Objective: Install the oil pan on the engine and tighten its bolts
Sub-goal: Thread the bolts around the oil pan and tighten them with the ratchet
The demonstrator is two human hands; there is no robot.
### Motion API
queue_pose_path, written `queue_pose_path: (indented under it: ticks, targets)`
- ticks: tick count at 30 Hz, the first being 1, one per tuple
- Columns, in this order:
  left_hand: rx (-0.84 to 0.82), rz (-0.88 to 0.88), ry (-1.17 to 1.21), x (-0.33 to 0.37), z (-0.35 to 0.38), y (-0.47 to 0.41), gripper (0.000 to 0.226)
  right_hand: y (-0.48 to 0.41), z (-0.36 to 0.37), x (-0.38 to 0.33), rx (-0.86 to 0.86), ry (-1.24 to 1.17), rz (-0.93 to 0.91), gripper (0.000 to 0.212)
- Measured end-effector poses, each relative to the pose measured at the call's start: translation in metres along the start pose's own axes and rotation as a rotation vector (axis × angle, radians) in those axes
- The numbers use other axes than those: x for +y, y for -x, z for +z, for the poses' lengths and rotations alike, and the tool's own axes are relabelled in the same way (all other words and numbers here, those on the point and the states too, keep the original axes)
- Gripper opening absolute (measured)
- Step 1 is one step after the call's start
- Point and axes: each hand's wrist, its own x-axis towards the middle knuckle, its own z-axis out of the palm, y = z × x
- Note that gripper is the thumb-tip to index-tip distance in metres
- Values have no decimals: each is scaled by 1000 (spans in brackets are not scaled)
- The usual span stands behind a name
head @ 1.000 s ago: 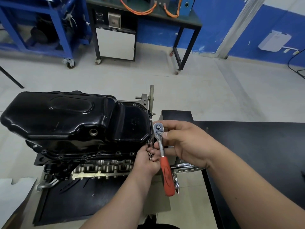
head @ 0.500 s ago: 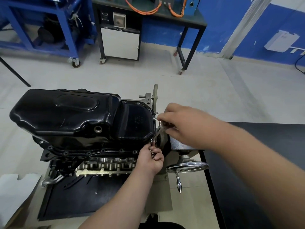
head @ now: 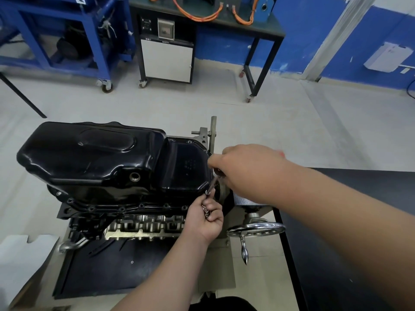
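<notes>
I see the black oil pan (head: 101, 158) sitting on the engine (head: 143, 226). My right hand (head: 249, 171) grips the wrench (head: 211, 186), set at the pan's near right corner. My left hand (head: 207, 218), just below, curls around loose bolts (head: 205, 211).

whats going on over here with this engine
A person is bolting the black oil pan onto an engine that sits on a stand. The right hand holds a socket tool, its tip at a bolt on the pan's near right corner. The left hand holds several loose bolts just below that corner.
</notes>
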Motion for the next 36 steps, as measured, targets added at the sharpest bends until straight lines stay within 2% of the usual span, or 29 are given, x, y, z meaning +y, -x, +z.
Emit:
queue_pose_path:
  ticks: [2, 4, 8, 10, 12, 13, 14, 16, 17, 18, 21, 22, 27, 30, 32, 34, 36]
  targets:
    - [-1, 15, -3, -3, 3, 2, 24, -2, -3, 5, -32, 5, -61, 17]
    - [-29, 7, 3, -5, 4, 5, 29, -4, -4, 4, -11, 11, -14, 6]
    - [-121, -59, -17, -3, 12, 17, 48, -6, 1, 2, 24, -54, 179, 45]
    - [-84, -86, -123, 1, 20, 26, 52, -6, 1, 1, 73, -25, 225, 50]
    - [10, -54, -412, 10, 30, 40, 47, -7, 1, 2, 84, 3, 233, 50]
    - [67, 51, -678, 16, 32, 50, 42, -9, 1, 4, 81, 1, 236, 49]
    - [139, 228, -1004, 24, 33, 60, 38, -10, 1, 6, 75, -2, 237, 49]
    - [235, 708, -1570, 41, 32, 76, 28, -13, 3, 11, 69, -10, 244, 48]
    - [197, 908, -1721, 49, 35, 82, 19, -14, 4, 12, 71, -21, 245, 47]
    - [117, 1023, -1841, 53, 41, 85, 12, -15, 5, 13, 74, -32, 247, 45]
    - [-136, 1130, -2308, 51, 58, 79, 24, -17, 5, 12, 76, -63, 261, 47]
    - [-180, 1185, -2380, 47, 61, 74, 24, -18, 4, 13, 70, -63, 264, 46]
    - [-119, 1348, -2333, 37, 72, 61, 20, -19, 3, 17, 27, -111, 295, 42]
    - [-263, 1388, -2362, 44, 81, 66, 10, -17, 0, 16, 43, -57, 173, 42]
    - [-351, 1372, -2458, 53, 83, 70, 16, -15, -4, 16, 33, -17, 45, 29]
    - [-365, 1283, -2543, 58, 84, 71, 22, -16, -8, 19, 15, 37, -52, 3]
    - [-318, 1251, -2537, 56, 84, 69, 24, -16, -9, 20, 9, 75, -65, 5]
